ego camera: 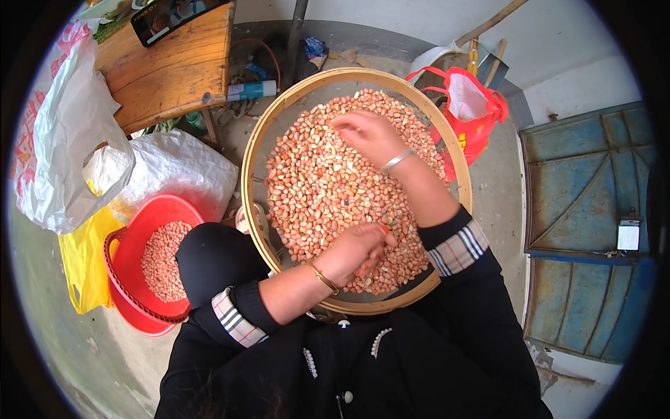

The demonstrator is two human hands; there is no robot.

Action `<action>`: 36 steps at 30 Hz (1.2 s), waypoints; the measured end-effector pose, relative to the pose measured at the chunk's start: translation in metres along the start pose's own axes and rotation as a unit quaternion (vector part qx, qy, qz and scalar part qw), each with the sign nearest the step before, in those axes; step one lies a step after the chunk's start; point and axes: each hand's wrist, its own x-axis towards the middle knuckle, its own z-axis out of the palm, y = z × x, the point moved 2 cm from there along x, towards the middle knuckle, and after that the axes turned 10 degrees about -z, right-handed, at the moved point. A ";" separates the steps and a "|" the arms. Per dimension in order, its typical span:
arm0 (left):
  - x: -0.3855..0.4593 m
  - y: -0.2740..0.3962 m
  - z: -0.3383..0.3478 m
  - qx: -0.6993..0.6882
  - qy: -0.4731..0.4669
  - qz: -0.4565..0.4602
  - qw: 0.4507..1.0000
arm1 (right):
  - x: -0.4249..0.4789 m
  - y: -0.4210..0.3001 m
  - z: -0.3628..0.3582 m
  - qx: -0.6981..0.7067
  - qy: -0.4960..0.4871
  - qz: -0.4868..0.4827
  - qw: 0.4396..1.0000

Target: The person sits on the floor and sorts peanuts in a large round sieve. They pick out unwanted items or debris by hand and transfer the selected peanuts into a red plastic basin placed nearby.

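Observation:
A round sieve with a wooden rim and a mesh bottom rests at my lap. Shelled peanuts with pinkish skins cover most of its mesh, some pale where the skin is off. My left hand, a gold bangle at its wrist, hovers over or touches the near peanuts with its fingers curled. Whether a nut sits in those fingers is hidden. Farther out, my right hand, wearing a silver bangle, is bent down over the far peanuts. It is blurred, and its fingertips are partly hidden.
Left of my knee stands a red plastic basket holding more peanuts. Behind it are a white woven sack, a yellow bag and hanging plastic bags. A phone lies on the wooden table. A red bag stands right.

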 end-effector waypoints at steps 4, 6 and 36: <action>-0.001 -0.004 0.008 0.196 -0.064 -0.049 0.977 | 0.030 0.025 0.056 -0.132 -0.086 0.025 0.987; -0.009 -0.003 0.011 0.336 -0.050 -0.014 0.940 | 0.035 0.026 0.072 -0.207 -0.090 -0.003 0.974; -0.005 0.013 -0.001 -0.184 0.033 0.082 0.979 | -0.036 0.092 -0.068 0.065 0.194 0.148 0.968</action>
